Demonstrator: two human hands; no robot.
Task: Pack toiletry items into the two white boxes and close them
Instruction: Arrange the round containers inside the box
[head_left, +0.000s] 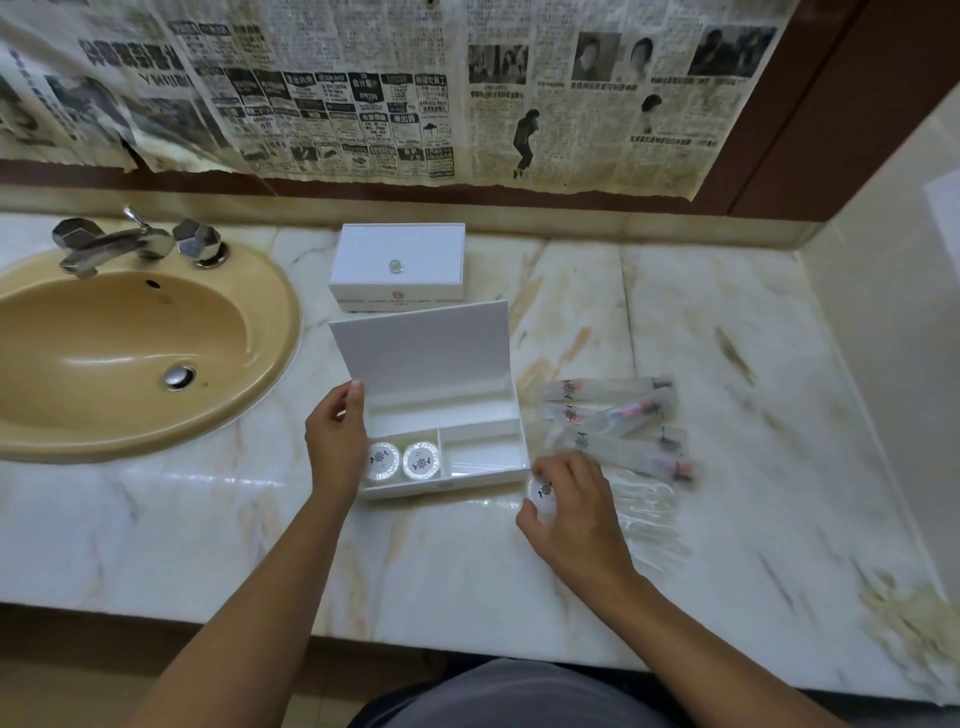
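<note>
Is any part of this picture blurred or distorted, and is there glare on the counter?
Head view: the long sachets right of the open box are smeared by motion blur, and the right hand, with a round soap in its grip, is slightly soft; the left hand and closed box look sharper. The wide lens bends the counter edges, and soft glare lies just before the open box.

Your left hand (336, 441) and right hand (574, 512) are bare, with no rings, watch or bracelet on either wrist. Both forearms are uncovered as far up as they show (no sleeve edge shows anywhere). At the bottom edge, you're wearing grey fabric (498, 691) over your lap, plain and unmarked.
</note>
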